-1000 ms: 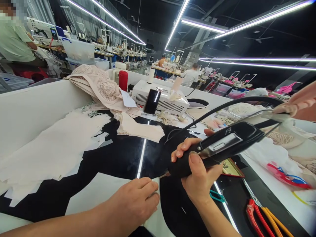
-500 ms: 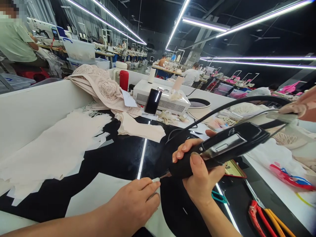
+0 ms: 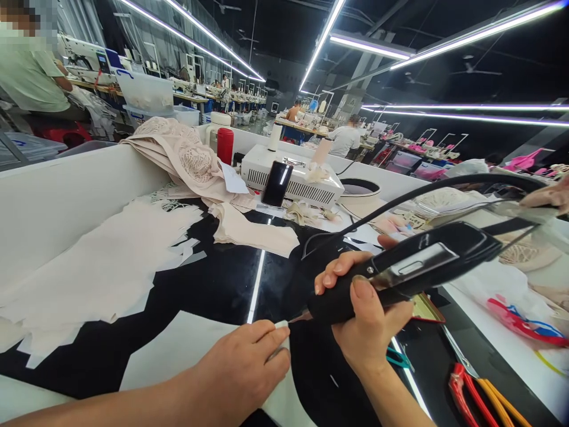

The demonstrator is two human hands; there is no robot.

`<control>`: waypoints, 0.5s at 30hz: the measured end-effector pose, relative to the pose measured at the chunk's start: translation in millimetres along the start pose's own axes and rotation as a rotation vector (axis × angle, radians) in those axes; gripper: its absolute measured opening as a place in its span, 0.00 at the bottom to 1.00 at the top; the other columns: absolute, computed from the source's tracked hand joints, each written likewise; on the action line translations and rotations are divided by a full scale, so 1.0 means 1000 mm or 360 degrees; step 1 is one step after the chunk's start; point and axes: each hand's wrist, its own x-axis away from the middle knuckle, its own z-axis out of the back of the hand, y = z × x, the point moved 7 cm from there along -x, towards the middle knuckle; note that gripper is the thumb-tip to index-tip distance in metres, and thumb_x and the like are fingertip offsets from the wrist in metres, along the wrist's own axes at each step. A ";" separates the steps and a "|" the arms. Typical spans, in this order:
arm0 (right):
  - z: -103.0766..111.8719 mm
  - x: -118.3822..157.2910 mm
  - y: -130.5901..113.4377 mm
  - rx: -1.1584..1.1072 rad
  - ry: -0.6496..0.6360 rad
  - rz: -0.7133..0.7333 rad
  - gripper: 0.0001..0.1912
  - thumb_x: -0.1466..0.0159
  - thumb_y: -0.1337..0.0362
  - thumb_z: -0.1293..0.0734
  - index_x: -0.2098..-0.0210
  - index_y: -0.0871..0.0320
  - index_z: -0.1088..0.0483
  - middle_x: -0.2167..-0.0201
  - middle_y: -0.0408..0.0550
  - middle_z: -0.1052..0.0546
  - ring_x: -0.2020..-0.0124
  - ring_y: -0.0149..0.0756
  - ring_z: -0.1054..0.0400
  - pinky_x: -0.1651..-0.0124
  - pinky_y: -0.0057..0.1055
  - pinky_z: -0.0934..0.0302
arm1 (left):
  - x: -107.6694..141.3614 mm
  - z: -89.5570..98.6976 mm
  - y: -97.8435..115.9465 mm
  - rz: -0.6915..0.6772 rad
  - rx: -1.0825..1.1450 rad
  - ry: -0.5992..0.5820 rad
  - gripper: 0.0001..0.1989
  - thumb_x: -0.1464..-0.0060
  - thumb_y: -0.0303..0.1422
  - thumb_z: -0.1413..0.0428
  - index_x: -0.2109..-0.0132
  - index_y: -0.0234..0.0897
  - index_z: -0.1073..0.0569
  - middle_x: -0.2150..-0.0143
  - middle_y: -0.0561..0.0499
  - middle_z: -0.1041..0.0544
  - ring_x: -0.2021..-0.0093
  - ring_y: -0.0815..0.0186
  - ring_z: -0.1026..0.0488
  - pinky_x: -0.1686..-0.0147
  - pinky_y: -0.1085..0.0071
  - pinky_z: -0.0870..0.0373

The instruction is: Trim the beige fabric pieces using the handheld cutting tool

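My right hand is wrapped round a black handheld power tool with a silver plate on its side and a cable at its rear. The tool tilts down to the left, and its thin metal tip meets, or nearly meets, the folded edge by my left fingers. With thumb and fingers, my left hand pinches the edge of a pale fabric piece lying on the black table. Part of the fabric is hidden under my hand and forearm.
Pale cut pieces lie at left, beige lace pieces behind them. A phone leans on a white vented box. Red-handled scissors lie at right. Another hand is at the right edge, by the tool's cable.
The black tool and my right hand have shifted slightly to the right. My left hand still pinches the fabric edge. The hand at the right edge has moved further right.
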 end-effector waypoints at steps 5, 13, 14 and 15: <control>-0.001 0.003 0.004 0.0035 -0.0032 -0.0014 0.24 0.34 0.61 0.26 0.42 0.46 0.35 0.68 0.37 0.26 0.75 0.32 0.30 0.75 0.31 0.31 | -0.004 0.004 0.001 -0.0025 0.0010 0.0007 0.07 0.35 0.20 0.45 0.57 0.31 0.23 0.50 0.45 0.18 0.48 0.62 0.23 0.42 0.66 0.27; -0.002 0.003 0.001 -0.0020 -0.0007 0.0012 0.23 0.34 0.62 0.25 0.43 0.47 0.35 0.69 0.37 0.26 0.75 0.32 0.30 0.75 0.31 0.30 | -0.005 0.007 0.002 -0.0052 -0.0054 -0.0017 0.09 0.39 0.16 0.45 0.57 0.31 0.23 0.51 0.45 0.18 0.49 0.63 0.22 0.43 0.67 0.28; -0.003 0.003 0.002 -0.0018 -0.0011 0.0012 0.23 0.34 0.62 0.25 0.43 0.47 0.35 0.69 0.37 0.26 0.75 0.32 0.30 0.75 0.31 0.31 | -0.004 0.006 0.002 -0.0064 -0.0057 -0.0041 0.09 0.39 0.17 0.45 0.57 0.31 0.23 0.51 0.45 0.18 0.49 0.62 0.22 0.43 0.67 0.28; -0.004 0.004 0.002 -0.0014 -0.0021 0.0008 0.23 0.34 0.61 0.25 0.43 0.47 0.34 0.69 0.37 0.26 0.75 0.32 0.30 0.75 0.31 0.31 | -0.004 0.005 0.002 -0.0068 -0.0056 -0.0058 0.08 0.38 0.17 0.44 0.57 0.31 0.23 0.51 0.45 0.18 0.49 0.62 0.22 0.43 0.67 0.28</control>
